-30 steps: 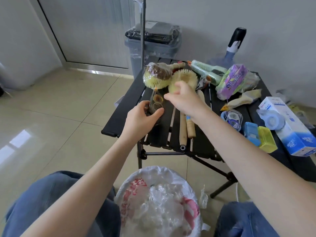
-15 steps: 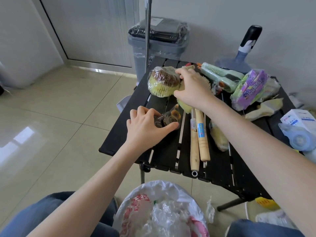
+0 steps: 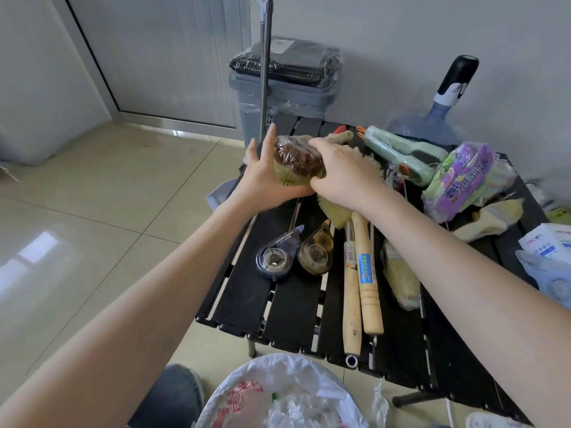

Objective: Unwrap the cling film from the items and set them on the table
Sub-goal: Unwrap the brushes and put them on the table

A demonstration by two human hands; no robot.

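Observation:
A film-wrapped brush head (image 3: 295,162), brown and yellow bristles under cling film, is held above the far left of the black slatted table (image 3: 244,291). My left hand (image 3: 265,176) cups it from below and the left. My right hand (image 3: 343,171) grips its right side from above. Two unwrapped tape dispensers lie side by side on the table, a blue one (image 3: 275,257) and a brown one (image 3: 315,254). Two unwrapped wooden-handled brushes (image 3: 361,285) lie beside them, their yellow bristles partly hidden under my right wrist.
Still-wrapped items crowd the back right: a green brush (image 3: 401,152), a purple packet (image 3: 463,177), a yellow wrapped piece (image 3: 401,279). A white bag of discarded film (image 3: 278,396) sits below the table's near edge. A grey bin (image 3: 287,84) and a metal pole (image 3: 265,66) stand behind.
My left hand let go of the brown tape dispenser, which now lies on the table, and rose to the wrapped brush head. My right hand lifted that brush head off the table.

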